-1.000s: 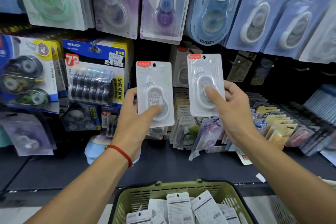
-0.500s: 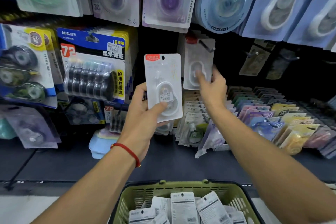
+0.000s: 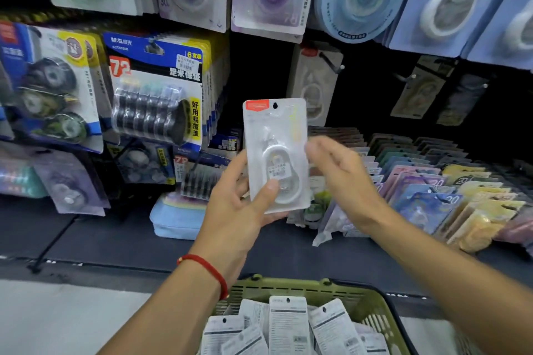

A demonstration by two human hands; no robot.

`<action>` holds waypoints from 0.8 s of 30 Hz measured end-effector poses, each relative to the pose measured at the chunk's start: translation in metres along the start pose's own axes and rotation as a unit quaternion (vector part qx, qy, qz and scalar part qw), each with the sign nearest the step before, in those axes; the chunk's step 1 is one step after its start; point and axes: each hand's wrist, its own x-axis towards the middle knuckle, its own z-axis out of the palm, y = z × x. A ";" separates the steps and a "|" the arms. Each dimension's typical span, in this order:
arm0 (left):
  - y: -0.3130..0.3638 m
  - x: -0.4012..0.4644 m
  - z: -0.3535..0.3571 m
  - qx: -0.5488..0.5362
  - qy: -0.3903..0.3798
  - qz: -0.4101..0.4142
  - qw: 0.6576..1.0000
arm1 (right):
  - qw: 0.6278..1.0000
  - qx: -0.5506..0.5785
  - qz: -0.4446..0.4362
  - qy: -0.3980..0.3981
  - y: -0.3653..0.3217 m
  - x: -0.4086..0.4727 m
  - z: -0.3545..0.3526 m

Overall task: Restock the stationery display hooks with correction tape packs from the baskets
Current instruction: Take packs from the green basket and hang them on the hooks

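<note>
Head view takes in a dark display wall (image 3: 259,72) crowded with hanging blister packs, and at six o'clock a green basket (image 3: 372,311) filled with white correction tape packs lying back side up. Near centre, the left hand (image 3: 239,204), a red string bracelet (image 3: 207,271) on its wrist, grips an upright correction tape pack (image 3: 275,153) with the thumb pressed on its front. At three o'clock of that pack the right hand (image 3: 343,179) is spread loose with nothing in it, fingertips just beside the pack's edge. At one o'clock another white pack (image 3: 314,86) hangs on a hook (image 3: 331,62).
</note>
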 end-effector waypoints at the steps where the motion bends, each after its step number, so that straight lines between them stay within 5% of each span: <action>1: 0.001 -0.005 0.005 -0.001 -0.009 0.004 1.000 | 1.000 -0.002 -0.001 -0.019 -0.006 -0.013 0.000; 8: 0.004 -0.024 0.044 0.001 0.016 0.015 1.000 | 0.995 0.033 -0.016 0.093 -0.028 -0.030 -0.017; 13: 0.013 -0.027 0.033 0.189 0.082 0.072 0.976 | 0.986 -0.004 -0.008 0.164 -0.038 -0.002 -0.030; 16: 0.023 -0.023 0.009 0.352 0.161 0.157 0.908 | 0.984 -0.027 -0.011 0.177 -0.037 0.001 -0.029; 20: 0.037 0.002 -0.031 0.564 0.245 0.185 0.767 | 0.979 -0.025 -0.024 0.202 -0.031 0.000 -0.023; 24: 0.025 0.020 -0.059 0.637 0.213 0.164 0.722 | 0.967 -0.024 -0.039 0.249 -0.026 0.001 -0.019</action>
